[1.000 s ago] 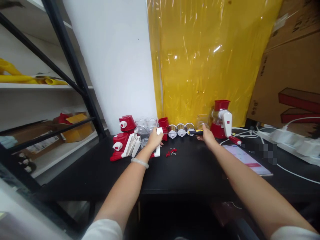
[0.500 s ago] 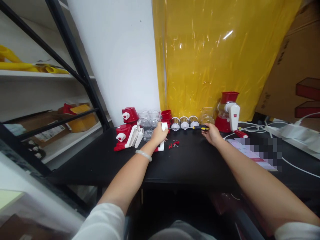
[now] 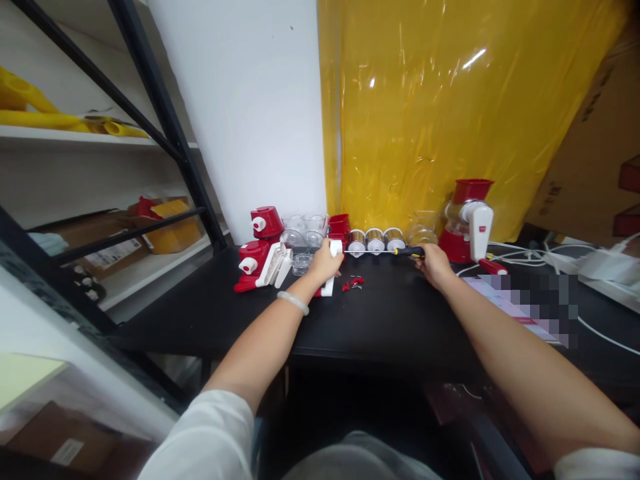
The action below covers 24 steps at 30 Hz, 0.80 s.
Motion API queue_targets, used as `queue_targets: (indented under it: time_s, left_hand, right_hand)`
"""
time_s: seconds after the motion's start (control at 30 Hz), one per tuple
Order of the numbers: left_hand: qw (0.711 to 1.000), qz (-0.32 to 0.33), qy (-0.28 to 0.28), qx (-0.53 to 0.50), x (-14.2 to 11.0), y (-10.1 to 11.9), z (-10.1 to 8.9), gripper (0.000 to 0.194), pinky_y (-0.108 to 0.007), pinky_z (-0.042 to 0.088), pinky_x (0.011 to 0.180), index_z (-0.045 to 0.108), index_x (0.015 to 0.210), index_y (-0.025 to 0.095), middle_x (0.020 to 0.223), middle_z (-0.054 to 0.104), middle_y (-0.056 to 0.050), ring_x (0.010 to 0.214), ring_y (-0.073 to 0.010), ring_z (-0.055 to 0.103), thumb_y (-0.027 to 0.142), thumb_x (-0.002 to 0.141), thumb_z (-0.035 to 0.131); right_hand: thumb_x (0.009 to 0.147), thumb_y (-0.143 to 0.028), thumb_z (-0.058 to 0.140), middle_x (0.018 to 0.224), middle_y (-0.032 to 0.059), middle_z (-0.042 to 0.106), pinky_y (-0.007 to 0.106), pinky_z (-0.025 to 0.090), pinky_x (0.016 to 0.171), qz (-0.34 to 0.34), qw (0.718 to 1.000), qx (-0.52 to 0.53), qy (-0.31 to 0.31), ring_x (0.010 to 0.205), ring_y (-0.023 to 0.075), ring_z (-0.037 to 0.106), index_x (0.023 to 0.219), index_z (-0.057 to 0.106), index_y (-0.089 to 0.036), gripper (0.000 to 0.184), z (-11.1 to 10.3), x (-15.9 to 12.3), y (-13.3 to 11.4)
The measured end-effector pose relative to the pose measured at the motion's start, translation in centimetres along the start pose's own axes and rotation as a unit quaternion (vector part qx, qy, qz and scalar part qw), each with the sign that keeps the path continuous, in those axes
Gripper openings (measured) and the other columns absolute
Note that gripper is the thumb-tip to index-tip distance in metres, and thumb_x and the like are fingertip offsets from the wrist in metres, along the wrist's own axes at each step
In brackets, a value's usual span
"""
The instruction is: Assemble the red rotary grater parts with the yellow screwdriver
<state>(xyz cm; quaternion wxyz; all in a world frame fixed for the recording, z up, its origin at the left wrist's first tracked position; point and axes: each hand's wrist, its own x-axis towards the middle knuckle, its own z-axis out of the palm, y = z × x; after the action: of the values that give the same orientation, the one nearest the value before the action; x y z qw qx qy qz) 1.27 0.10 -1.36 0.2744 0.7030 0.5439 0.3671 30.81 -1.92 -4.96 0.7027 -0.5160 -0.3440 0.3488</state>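
Screwdriver (image 3: 409,251), slim metal shaft, held lvl over surface (image 3: 380,320) twd back edge, R hand (image 3: 434,265) gripping blk/yel handle. L hand (image 3: 326,261) clamped on white plastic pc (image 3: 337,247), partly hidden; tip contact unclear.

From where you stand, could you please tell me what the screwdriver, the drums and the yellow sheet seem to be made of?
Screwdriver: thin, pale shaft, likely metal; black-and-yellow handle, perhaps plastic or rubber, too small to tell.
Drums: probably metal walls, from their silvery shine; the white ends look like plastic.
Yellow sheet: most likely glossy plastic, given its bright glints and ripples.
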Motion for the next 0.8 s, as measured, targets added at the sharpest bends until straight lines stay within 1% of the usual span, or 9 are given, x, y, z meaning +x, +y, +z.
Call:
queue_targets:
  time_s: [0.1, 0.17, 0.3, 0.37, 0.43, 0.5, 0.63, 0.7, 0.8]
  left_hand:
    - [1.000, -0.002, -0.001, -0.010, -0.3, 0.3, 0.0, 0.045, -0.025, 0.054, 0.055, 0.049, 0.133, 0.020, 0.092, 0.075, -0.005, 0.050, -0.0152, 0.067, 0.021, 0.090, 0.061]
    - [1.000, -0.008, -0.002, -0.013, -0.5, 0.4, 0.0, 0.045, -0.025, 0.054, 0.054, 0.049, 0.134, 0.020, 0.092, 0.075, -0.005, 0.050, -0.0153, 0.067, 0.021, 0.091, 0.061]
    - [1.000, -0.017, 0.002, -0.014, -0.4, 0.4, -0.1, 0.047, -0.026, 0.055, 0.056, 0.049, 0.136, 0.020, 0.093, 0.075, -0.006, 0.052, -0.0164, 0.068, 0.022, 0.091, 0.062]
    - [1.000, -0.016, 0.002, -0.013, -0.3, 0.4, -0.1, 0.047, -0.027, 0.055, 0.058, 0.049, 0.137, 0.020, 0.094, 0.075, -0.006, 0.052, -0.0167, 0.068, 0.022, 0.091, 0.063]
    - [1.000, -0.016, 0.001, -0.012, -0.2, 0.3, -0.1, 0.048, -0.027, 0.055, 0.058, 0.049, 0.137, 0.020, 0.094, 0.075, -0.006, 0.052, -0.0167, 0.068, 0.022, 0.091, 0.063]
    - [1.000, -0.016, -0.001, -0.011, -0.2, 0.3, -0.1, 0.048, -0.027, 0.055, 0.058, 0.049, 0.137, 0.020, 0.092, 0.075, -0.006, 0.052, -0.0167, 0.068, 0.022, 0.091, 0.062]
    - [1.000, -0.007, -0.003, -0.007, -0.2, 0.2, 0.0, 0.048, -0.027, 0.055, 0.058, 0.047, 0.138, 0.019, 0.089, 0.074, -0.005, 0.052, -0.0170, 0.068, 0.022, 0.092, 0.060]
    - [1.000, 0.000, -0.002, -0.003, -0.2, 0.2, 0.0, 0.047, -0.027, 0.056, 0.057, 0.047, 0.138, 0.020, 0.089, 0.074, -0.005, 0.052, -0.0166, 0.068, 0.022, 0.092, 0.059]
    - [1.000, 0.007, -0.005, -0.003, -0.3, 0.2, 0.0, 0.045, -0.026, 0.055, 0.056, 0.048, 0.134, 0.021, 0.091, 0.074, -0.005, 0.050, -0.0152, 0.067, 0.020, 0.091, 0.059]
  right_hand:
    - [0.085, -0.015, 0.053, 0.054, -0.0033, 0.054, 0.019, 0.040, 0.044, 0.059, 0.996, 0.062, 0.007, 0.042, 0.0088, 0.046, 0.079, 0.059, -0.019, 0.010, 0.3, -0.1, -0.5]
    - [0.090, -0.021, 0.052, 0.054, -0.0016, 0.056, 0.021, 0.044, 0.047, 0.072, 0.996, 0.045, 0.011, 0.044, 0.0106, 0.050, 0.081, 0.061, -0.019, 0.013, 0.2, -0.1, -0.5]
    - [0.098, -0.048, 0.051, 0.049, 0.0007, 0.054, 0.026, 0.038, 0.041, -0.003, 0.994, -0.109, 0.024, 0.041, 0.0146, 0.048, 0.074, 0.060, -0.021, 0.037, -0.6, 0.1, 0.2]
    - [0.096, -0.053, 0.055, 0.046, -0.0009, 0.049, 0.027, 0.034, 0.040, -0.036, 0.987, -0.153, 0.020, 0.039, 0.0140, 0.043, 0.069, 0.057, -0.022, 0.041, -0.9, 0.2, 0.5]
    - [0.093, -0.049, 0.060, 0.044, -0.0029, 0.046, 0.027, 0.032, 0.040, -0.032, 0.990, -0.139, 0.017, 0.038, 0.0131, 0.040, 0.068, 0.055, -0.023, 0.036, -1.0, 0.3, 0.7]
    - [0.089, -0.041, 0.063, 0.045, -0.0042, 0.045, 0.026, 0.032, 0.040, -0.011, 0.996, -0.088, 0.012, 0.039, 0.0124, 0.040, 0.070, 0.056, -0.023, 0.027, -0.8, 0.4, 0.7]
    - [0.080, -0.026, 0.063, 0.051, -0.0034, 0.050, 0.023, 0.032, 0.041, 0.014, 1.000, 0.013, 0.006, 0.044, 0.0111, 0.043, 0.078, 0.061, -0.020, 0.007, -0.3, 0.7, 0.7]
    - [0.076, -0.024, 0.062, 0.053, -0.0029, 0.051, 0.022, 0.032, 0.041, 0.011, 0.999, 0.035, 0.005, 0.046, 0.0106, 0.044, 0.078, 0.062, -0.019, 0.006, -0.3, 0.9, 0.8]
    - [0.076, -0.029, 0.065, 0.056, -0.0028, 0.052, 0.022, 0.033, 0.042, -0.015, 1.000, 0.023, 0.001, 0.048, 0.0106, 0.044, 0.077, 0.061, -0.019, 0.011, -0.5, 1.1, 1.1]
